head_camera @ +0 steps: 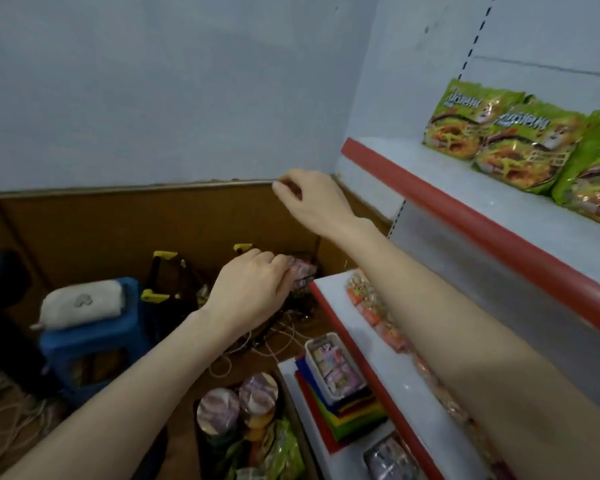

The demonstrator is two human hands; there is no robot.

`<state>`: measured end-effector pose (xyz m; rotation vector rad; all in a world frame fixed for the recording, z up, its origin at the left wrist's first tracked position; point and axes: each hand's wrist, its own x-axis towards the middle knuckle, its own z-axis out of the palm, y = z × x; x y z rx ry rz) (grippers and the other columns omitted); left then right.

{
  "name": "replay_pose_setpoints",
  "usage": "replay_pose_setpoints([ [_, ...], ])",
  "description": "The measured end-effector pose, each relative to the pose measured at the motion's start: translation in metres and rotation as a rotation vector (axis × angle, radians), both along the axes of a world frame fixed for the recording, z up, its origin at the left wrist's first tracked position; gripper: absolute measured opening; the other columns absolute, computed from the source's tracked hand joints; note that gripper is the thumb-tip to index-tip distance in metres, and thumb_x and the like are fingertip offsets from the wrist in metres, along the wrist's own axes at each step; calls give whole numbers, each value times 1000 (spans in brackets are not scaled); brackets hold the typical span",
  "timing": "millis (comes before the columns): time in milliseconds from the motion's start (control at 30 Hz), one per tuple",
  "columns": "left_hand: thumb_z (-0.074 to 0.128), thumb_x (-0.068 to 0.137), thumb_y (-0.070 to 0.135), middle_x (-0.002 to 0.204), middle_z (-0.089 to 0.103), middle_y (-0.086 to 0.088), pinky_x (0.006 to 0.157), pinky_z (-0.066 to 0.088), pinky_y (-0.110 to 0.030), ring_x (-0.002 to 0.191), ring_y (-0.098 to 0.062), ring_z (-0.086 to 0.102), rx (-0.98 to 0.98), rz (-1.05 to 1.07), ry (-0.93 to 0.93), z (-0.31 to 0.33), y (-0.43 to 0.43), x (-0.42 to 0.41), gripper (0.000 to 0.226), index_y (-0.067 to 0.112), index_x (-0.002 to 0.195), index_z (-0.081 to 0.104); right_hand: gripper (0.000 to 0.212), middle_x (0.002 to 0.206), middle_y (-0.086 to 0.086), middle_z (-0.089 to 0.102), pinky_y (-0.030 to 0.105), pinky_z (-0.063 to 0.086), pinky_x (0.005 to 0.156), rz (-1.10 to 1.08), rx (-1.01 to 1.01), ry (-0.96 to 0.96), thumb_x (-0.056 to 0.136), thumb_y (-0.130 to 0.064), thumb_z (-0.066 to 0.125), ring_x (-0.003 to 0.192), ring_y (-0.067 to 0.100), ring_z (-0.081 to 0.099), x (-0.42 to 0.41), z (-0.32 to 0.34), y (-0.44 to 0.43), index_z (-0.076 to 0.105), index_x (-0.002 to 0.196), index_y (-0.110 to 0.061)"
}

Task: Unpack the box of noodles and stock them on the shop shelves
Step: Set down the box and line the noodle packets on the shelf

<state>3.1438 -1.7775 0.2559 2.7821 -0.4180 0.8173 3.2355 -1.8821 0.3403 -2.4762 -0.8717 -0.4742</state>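
My left hand (253,289) grips a pink noodle pack (303,270) in mid-air, just left of the middle shelf's (329,289) far end. Higher up, my right hand (312,199) hovers by the left end of the upper shelf (413,181), its fingers loosely curled with nothing seen in them. Three green noodle packets (520,143) stand in a row on that upper shelf. Below me, the open cardboard box (291,403) holds pink-lidded noodle cups (219,410) and green packets (284,452).
Orange snack packets (371,306) line the middle shelf. The lower shelf carries a white tray (333,368) on a stack of coloured sheets. A blue stool (94,337) with a grey pouch stands at left. Cables (274,344) and yellow-handled baskets (167,271) lie on the floor.
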Motion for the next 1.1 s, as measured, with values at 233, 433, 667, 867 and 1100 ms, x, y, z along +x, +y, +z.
replay_pose_setpoints([
  [233, 46, 87, 27, 57, 61, -5, 44, 44, -29, 53, -24, 59, 42, 113, 245, -112, 30, -77, 32, 7, 70, 65, 32, 105, 6, 67, 39, 51, 76, 59, -146, 175, 96, -33, 43, 97, 23, 61, -42, -128, 15, 59, 115, -13],
  [433, 45, 81, 28, 49, 57, -5, 33, 37, -23, 44, -26, 57, 56, 177, 457, -210, 30, -111, 32, 10, 58, 58, 31, 106, 12, 66, 43, 51, 77, 46, -303, 400, 95, -28, 46, 99, 31, 60, -52, -249, -7, 57, 116, -8],
  [667, 48, 91, 23, 83, 65, -17, 59, 49, -37, 83, -36, 63, -21, 295, 807, -327, 8, -120, 24, 4, 85, 60, 32, 107, 17, 63, 37, 46, 73, 4, -450, 588, 95, -26, 46, 102, 35, 58, -61, -395, -48, 53, 119, -6],
  [867, 37, 97, 29, 112, 60, -17, 79, 44, -39, 108, -34, 52, 26, 350, 951, -466, -8, -105, 32, 4, 109, 53, 29, 109, 19, 63, 38, 46, 77, -80, -546, 724, 94, -24, 48, 103, 36, 58, -63, -545, -79, 54, 115, -5],
  [1100, 42, 96, 27, 116, 56, -17, 85, 43, -39, 110, -33, 50, 87, 316, 1025, -636, -19, -71, 32, 2, 114, 52, 32, 117, 22, 58, 42, 46, 87, -94, -569, 813, 95, -18, 48, 108, 37, 55, -61, -713, -91, 52, 120, 0],
])
